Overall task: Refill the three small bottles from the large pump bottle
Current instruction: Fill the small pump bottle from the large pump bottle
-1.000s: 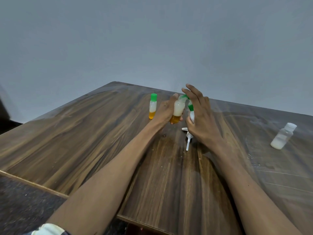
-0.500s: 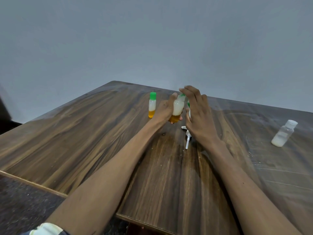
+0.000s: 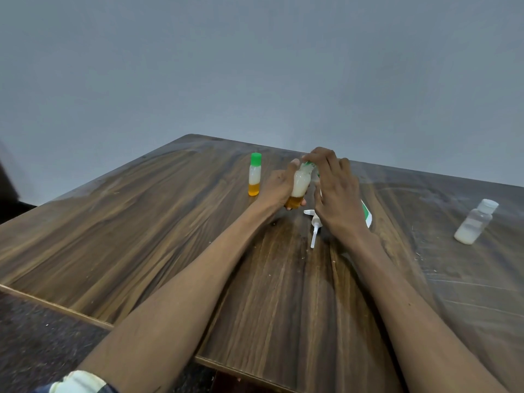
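My left hand (image 3: 276,188) grips a small bottle (image 3: 299,188) with white liquid over an orange layer, held tilted just above the wooden table (image 3: 170,236). My right hand (image 3: 336,197) reaches over it, its fingertips curled on the green cap (image 3: 307,166) at the bottle's top. A second small bottle (image 3: 254,175) with a green cap stands upright to the left. A small clear bottle (image 3: 475,222) with a white cap and white liquid stands far right. The large white-and-green bottle (image 3: 366,214) is mostly hidden behind my right hand. Its white pump head (image 3: 314,225) lies on the table.
The table's near edge (image 3: 241,370) runs diagonally below my forearms, with dark floor beyond it at the lower left. A plain grey wall stands behind the table. White smears mark the tabletop on the right.
My right hand has shifted left and its fingers have closed down onto the green cap of the bottle in my left hand. The left hand has stayed about where it was.
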